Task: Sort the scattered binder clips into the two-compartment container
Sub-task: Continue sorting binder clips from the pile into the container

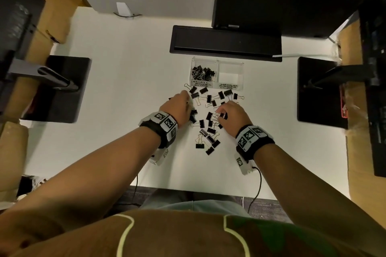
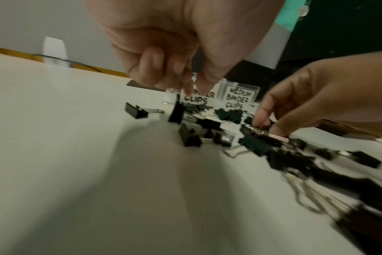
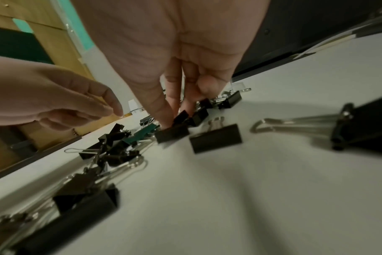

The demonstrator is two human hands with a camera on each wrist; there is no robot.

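Several black binder clips [image 1: 208, 123] lie scattered on the white table [image 1: 125, 89] between my hands. The clear two-compartment container [image 1: 217, 60] stands just beyond them. Its left "small" side holds a heap of clips [image 1: 202, 73]; its right "medium" side [image 1: 230, 75] looks empty. My left hand [image 1: 179, 104] hovers at the pile's left edge, its fingers curled and pinching a clip's wire handle [image 2: 194, 77]. My right hand [image 1: 224, 113] is down at the pile's right side, thumb and fingers pinching a black clip [image 3: 172, 132] that rests on the table.
A long black tray [image 1: 225, 43] and a dark monitor [image 1: 271, 10] sit behind the container. Black stand bases flank the work area at left [image 1: 58, 89] and right [image 1: 319, 89]. Cardboard boxes [image 1: 52, 6] line both sides. The table's front edge runs near my body.
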